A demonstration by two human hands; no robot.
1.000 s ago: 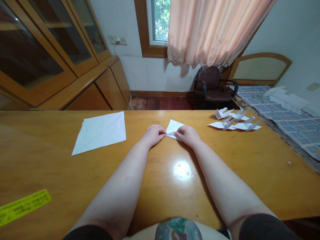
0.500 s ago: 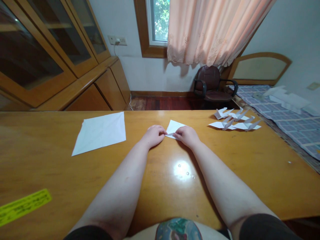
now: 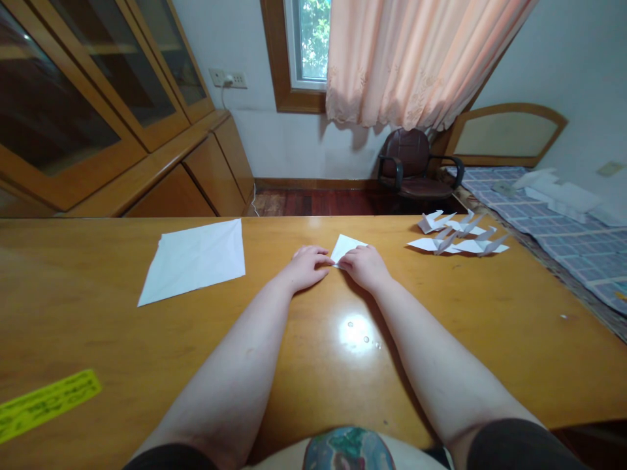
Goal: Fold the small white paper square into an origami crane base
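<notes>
A small folded piece of white paper (image 3: 347,244) lies on the wooden table, one corner pointing away from me. My right hand (image 3: 366,266) covers its near right part, fingers closed and pressed on the paper's near edge. Beside its left corner rests my left hand (image 3: 309,267), with fingers stretched out and slightly apart. The left fingertips reach the paper's edge. My right fingers hide part of the near fold.
A larger white sheet (image 3: 196,261) lies flat to the left. Several folded paper cranes (image 3: 458,234) stand at the far right of the table (image 3: 313,391). A yellow label (image 3: 49,401) is at the near left. Beyond are a chair (image 3: 416,163) and a bed (image 3: 548,215).
My left fingers have loosened from the paper's left corner and straightened. The folded paper has shifted and turned slightly to the right under my right hand.
</notes>
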